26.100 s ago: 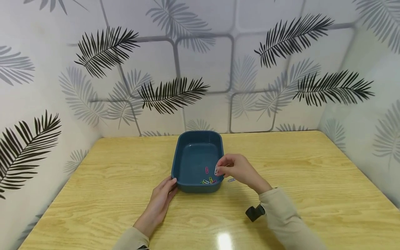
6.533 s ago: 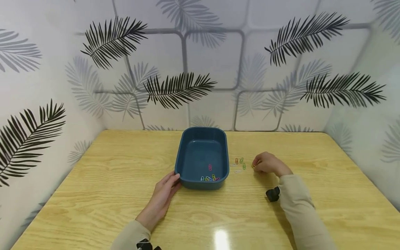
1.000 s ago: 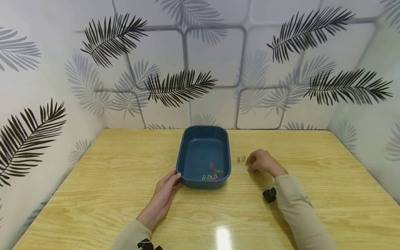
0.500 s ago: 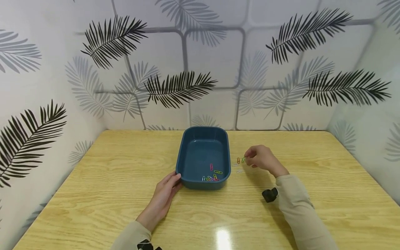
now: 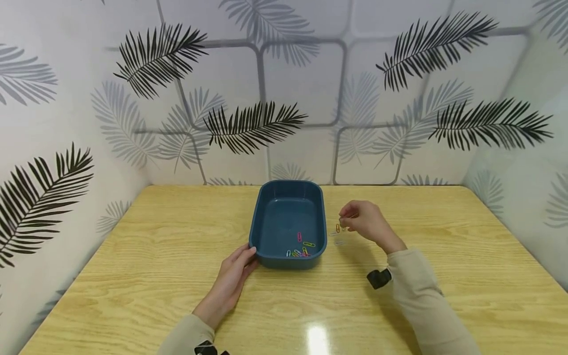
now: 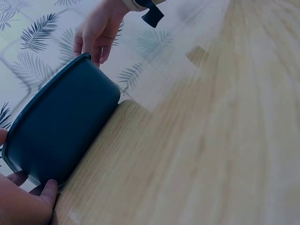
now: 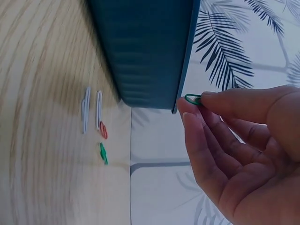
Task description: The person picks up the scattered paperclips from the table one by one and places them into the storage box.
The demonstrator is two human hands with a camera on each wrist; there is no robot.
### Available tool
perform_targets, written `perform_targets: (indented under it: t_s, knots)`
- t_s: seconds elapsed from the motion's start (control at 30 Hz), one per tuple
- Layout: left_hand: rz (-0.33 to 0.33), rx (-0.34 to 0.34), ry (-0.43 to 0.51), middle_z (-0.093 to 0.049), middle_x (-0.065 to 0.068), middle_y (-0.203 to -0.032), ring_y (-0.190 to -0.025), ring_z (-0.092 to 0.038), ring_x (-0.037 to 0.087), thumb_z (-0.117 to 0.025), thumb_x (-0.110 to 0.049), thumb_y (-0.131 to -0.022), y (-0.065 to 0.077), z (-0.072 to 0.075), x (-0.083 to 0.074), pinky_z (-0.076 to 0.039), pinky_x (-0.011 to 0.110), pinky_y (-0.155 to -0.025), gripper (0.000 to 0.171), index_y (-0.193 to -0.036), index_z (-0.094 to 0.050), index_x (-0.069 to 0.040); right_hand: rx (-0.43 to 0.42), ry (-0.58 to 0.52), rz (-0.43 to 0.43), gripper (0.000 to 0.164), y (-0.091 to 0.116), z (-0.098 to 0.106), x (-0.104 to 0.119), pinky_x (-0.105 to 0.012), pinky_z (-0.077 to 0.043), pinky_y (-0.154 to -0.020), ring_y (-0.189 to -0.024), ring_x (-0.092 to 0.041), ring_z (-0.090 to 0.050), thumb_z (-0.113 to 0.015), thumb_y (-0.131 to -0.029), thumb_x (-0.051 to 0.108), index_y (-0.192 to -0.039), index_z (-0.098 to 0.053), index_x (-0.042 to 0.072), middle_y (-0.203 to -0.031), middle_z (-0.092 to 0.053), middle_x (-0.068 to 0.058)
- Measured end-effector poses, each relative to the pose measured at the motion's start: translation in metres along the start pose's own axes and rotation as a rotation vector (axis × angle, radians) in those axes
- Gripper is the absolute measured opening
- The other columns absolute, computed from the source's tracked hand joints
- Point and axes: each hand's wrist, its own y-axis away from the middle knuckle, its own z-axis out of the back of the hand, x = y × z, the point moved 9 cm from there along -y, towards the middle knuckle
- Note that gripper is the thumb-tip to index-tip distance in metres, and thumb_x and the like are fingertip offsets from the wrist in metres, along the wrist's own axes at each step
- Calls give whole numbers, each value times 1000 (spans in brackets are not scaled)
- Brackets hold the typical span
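Observation:
My right hand [image 5: 366, 222] pinches a green paper clip [image 7: 191, 95] between thumb and fingertips, raised above the table just right of the dark blue bin [image 5: 287, 264]. Below it on the wood lie two white paper clips [image 7: 86, 111], a red paper clip [image 7: 103, 130] and another green paper clip [image 7: 103, 153]. My left hand [image 5: 232, 271] grips the bin's near left corner, thumb at the rim and fingers against the outside wall. Inside the bin, a pink paper clip [image 5: 299, 237] and a yellow paper clip [image 5: 309, 244] lie apart from a small mixed-colour cluster near the front wall.
The wooden table [image 5: 155, 276] reaches back to a wall [image 5: 301, 88] with a leaf pattern, and more wall rises at both sides. Behind the bin there is only a narrow strip of tabletop. A black wrist camera [image 5: 379, 279] hangs below the right sleeve.
Since 6.5 s ago a yellow paper clip has come into the bin. Over the last second my right hand has risen and moved left towards the bin with a green paper clip. The left hand stays put.

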Motion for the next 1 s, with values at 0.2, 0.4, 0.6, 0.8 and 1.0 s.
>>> perform_targets:
  t_s: [0.2,0.4,0.6,0.8,1.0]
  knots:
    - [-1,6,-6,-37,25,-146,-133,-38,31,-50,-13,-101,1,0,0,-38,35,-109,50,-144,-36,9,-32,38,43,7,3,0,16,-35,-59,-67,-80,-29,-66,-67,-88,2,-94,-65,-2,-87,-69,-11]
    - [0,11,-8,-35,25,-147,-134,-37,32,-50,-14,-101,1,0,0,-38,35,-109,52,-144,-35,9,-49,69,81,6,8,-4,30,-31,-54,-63,-77,-23,-65,-69,-88,4,-93,-67,0,-87,-70,-8]
    - [-5,14,-4,-36,25,-146,-134,-37,32,-50,-13,-101,1,-1,-1,-38,35,-109,51,-144,-35,9,-87,72,111,6,11,-6,41,-34,-55,-65,-77,-21,-66,-70,-87,4,-92,-68,2,-86,-70,-8]
    - [-2,13,-5,-37,24,-146,-133,-38,31,-51,-15,-100,1,-1,0,-39,34,-108,51,-144,-37,8,-79,13,101,7,12,-13,44,-32,-58,-63,-72,-21,-67,-69,-87,4,-93,-67,0,-84,-70,-8]
    - [-10,11,-7,-38,25,-145,-132,-39,31,-52,-16,-100,2,-1,-1,-40,34,-108,52,-143,-38,9,-79,-20,132,9,14,-20,50,-33,-59,-66,-77,-26,-69,-67,-90,3,-97,-69,-2,-84,-70,-9]
